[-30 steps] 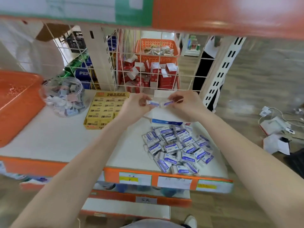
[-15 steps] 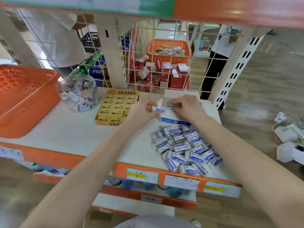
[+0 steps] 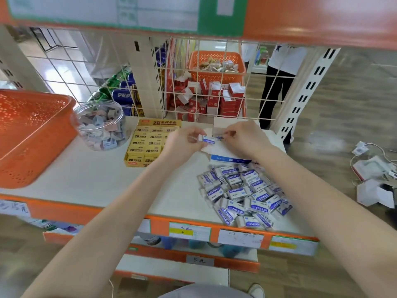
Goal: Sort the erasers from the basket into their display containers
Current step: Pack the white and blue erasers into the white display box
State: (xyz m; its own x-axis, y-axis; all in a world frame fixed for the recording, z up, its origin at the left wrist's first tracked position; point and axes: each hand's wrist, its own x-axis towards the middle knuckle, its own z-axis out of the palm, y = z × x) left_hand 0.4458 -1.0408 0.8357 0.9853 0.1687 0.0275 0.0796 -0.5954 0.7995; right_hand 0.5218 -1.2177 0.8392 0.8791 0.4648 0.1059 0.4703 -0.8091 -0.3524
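While behind right hand, box half-hidden.

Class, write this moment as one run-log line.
left hand: holds eraser | right hand: pinches second eraser over box | pile: loose on shelf | basket: at left
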